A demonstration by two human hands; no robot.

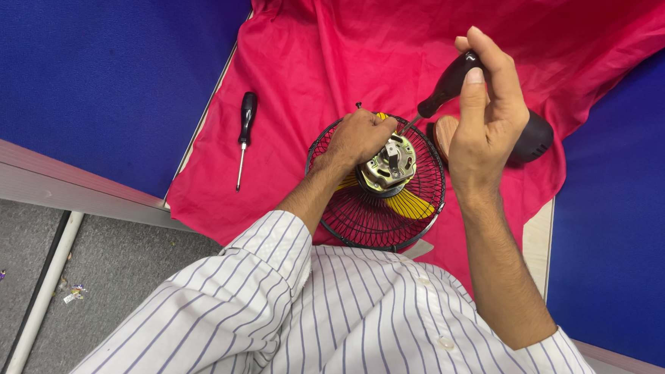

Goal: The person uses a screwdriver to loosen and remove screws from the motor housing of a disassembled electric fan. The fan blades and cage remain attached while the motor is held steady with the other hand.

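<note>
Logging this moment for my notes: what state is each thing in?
Fan grille: lying flat on the red cloth, motor exposed.
Left hand: resting on the motor.
Right hand: gripping a screwdriver, tip angled down at the motor.
Second screwdriver: lying untouched.

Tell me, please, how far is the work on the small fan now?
Done: the motor sits bare on the black grille, no cover on it. In hand: the left hand steadies the motor while the right hand works a screwdriver at it. Left: the yellow blades remain inside the grille.
</note>
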